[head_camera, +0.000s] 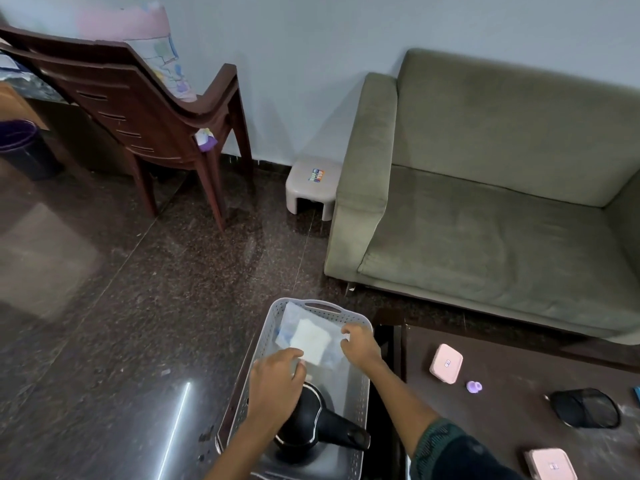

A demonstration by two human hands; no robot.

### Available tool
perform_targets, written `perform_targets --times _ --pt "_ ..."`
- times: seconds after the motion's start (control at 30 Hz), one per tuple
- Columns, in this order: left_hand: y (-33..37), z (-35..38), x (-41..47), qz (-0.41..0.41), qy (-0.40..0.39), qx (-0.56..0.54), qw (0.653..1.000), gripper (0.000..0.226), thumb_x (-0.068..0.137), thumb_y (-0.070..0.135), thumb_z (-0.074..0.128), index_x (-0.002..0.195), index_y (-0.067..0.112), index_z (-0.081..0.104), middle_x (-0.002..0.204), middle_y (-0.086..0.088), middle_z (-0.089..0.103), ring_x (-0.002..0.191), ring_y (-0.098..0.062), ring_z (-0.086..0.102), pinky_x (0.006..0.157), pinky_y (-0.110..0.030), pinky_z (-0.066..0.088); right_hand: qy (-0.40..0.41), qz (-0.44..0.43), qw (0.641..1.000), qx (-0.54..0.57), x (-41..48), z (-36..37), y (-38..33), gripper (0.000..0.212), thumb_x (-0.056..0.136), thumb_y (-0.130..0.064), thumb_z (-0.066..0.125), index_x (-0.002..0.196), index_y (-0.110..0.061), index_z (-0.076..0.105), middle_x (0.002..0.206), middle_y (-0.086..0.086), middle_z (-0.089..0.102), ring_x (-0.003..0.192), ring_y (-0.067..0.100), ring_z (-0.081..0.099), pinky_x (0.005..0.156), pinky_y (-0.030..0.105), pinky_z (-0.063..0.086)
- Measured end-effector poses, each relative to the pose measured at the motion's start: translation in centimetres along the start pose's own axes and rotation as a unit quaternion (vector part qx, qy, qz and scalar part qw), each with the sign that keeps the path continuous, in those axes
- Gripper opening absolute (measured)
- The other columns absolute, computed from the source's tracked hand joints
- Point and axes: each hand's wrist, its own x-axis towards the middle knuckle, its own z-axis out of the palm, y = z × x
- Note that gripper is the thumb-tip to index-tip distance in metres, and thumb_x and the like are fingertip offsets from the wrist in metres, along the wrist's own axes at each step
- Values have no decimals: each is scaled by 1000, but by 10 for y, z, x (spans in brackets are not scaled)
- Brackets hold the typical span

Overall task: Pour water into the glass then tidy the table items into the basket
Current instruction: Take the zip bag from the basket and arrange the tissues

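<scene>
A grey perforated basket (pixel 360 407) stands at the bottom centre. Inside it lie a black kettle (pixel 317 424) near the front and a clear plastic packet (pixel 311 336) with white contents at the far end. My left hand (pixel 277 382) is over the kettle's top, its fingers pinching the packet's near edge. My right hand (pixel 358 342) grips the packet's right edge. No glass is visible.
A dark table (pixel 512 410) to the right holds two pink square boxes (pixel 446 363) (pixel 550 464), a small purple piece (pixel 473 387) and a black mesh item (pixel 585 408). A green sofa (pixel 485 209), a brown chair (pixel 145 109) and a small stool (pixel 313 183) stand beyond.
</scene>
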Motion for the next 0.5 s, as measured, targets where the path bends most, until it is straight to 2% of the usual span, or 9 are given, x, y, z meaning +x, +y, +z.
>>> perform_targets --times 0.1,0.2,0.3,0.37,0.43,0.5 --pt "-6 0 5 -15 -8 -8 1000 27 90 22 53 112 24 67 117 13 67 109 -8 60 101 -25 34 38 -14 996 -82 25 13 3 44 91 -9 40 134 -12 46 135 9 50 127 28 41 100 35 38" --pt "-9 -2 10 -30 -21 -10 999 26 90 22 51 110 29 66 116 19 65 109 -5 58 106 -30 31 46 -10 988 -149 41 27 10 45 91 -12 40 136 -14 42 138 7 50 129 28 37 106 36 32" --pt "-7 -8 14 -56 -21 -28 998 25 90 20 51 106 31 66 112 20 65 107 -7 59 110 -40 30 39 6 987 -157 41 33 13 34 88 -12 42 118 -14 58 124 11 61 124 27 45 101 33 36" --pt "-5 -12 16 -71 -26 -58 995 24 90 18 51 104 30 66 109 18 66 107 -9 60 110 -42 31 41 -2 994 -97 30 28 11 27 82 -6 44 99 -12 65 108 13 68 106 28 57 85 30 44" --pt "-3 -15 20 -80 -33 -84 993 23 90 18 52 101 32 66 103 20 65 108 -9 60 110 -46 31 30 -9 999 -24 18 18 7 22 80 -2 44 77 -11 64 93 15 69 87 30 60 69 31 45" --pt "3 -19 25 -88 -38 -103 990 20 90 20 53 98 34 65 101 19 65 108 -11 61 109 -45 34 42 -17 998 42 4 5 2 23 80 -3 44 68 -14 60 85 13 67 80 28 58 64 29 44"
